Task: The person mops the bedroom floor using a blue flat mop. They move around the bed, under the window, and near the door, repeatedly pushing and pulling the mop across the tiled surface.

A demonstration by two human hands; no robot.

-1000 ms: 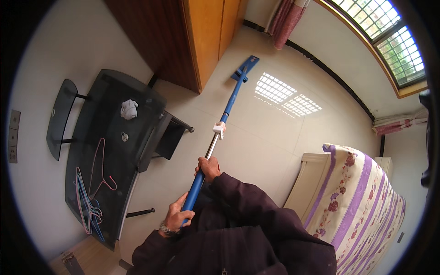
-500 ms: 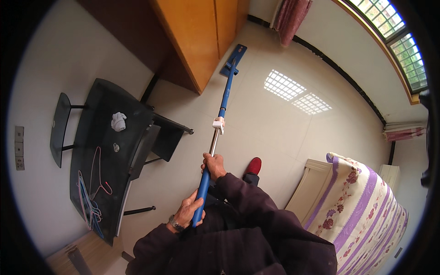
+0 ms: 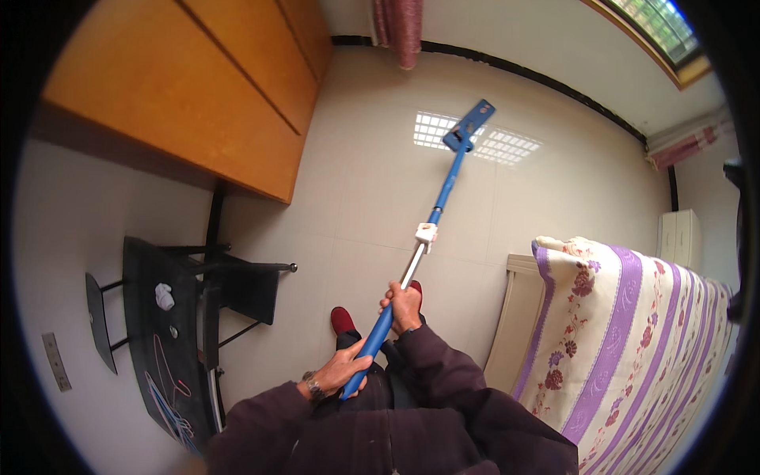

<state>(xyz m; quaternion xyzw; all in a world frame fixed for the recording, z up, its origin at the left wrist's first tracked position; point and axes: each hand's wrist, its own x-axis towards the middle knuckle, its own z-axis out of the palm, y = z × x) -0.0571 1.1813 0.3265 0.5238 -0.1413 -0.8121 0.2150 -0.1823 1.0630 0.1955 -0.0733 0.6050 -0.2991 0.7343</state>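
A blue flat mop (image 3: 450, 184) runs from my body out across the pale tiled floor. My left hand (image 3: 342, 370), with a watch at the wrist, is wrapped round the lower blue grip near its end. Higher up, where the grip meets the silver pole, my right hand (image 3: 403, 305) closes round the shaft. A white clamp-like fitting (image 3: 426, 233) sits midway along the pole. The rectangular blue mop head (image 3: 478, 119) lies flat on the floor, over the bright window reflection.
An orange wooden wardrobe (image 3: 198, 103) stands at the far left. Below it, a black glass desk (image 3: 150, 332) carries hangers and a white cloth. To the right is a bed with a striped floral cover (image 3: 617, 332). Pink curtains (image 3: 398, 32) hang at the far wall.
The mop head has swung right, away from the wardrobe, onto the window reflection. Both hands keep their hold on the handle. My view has turned, and both red shoes now show.
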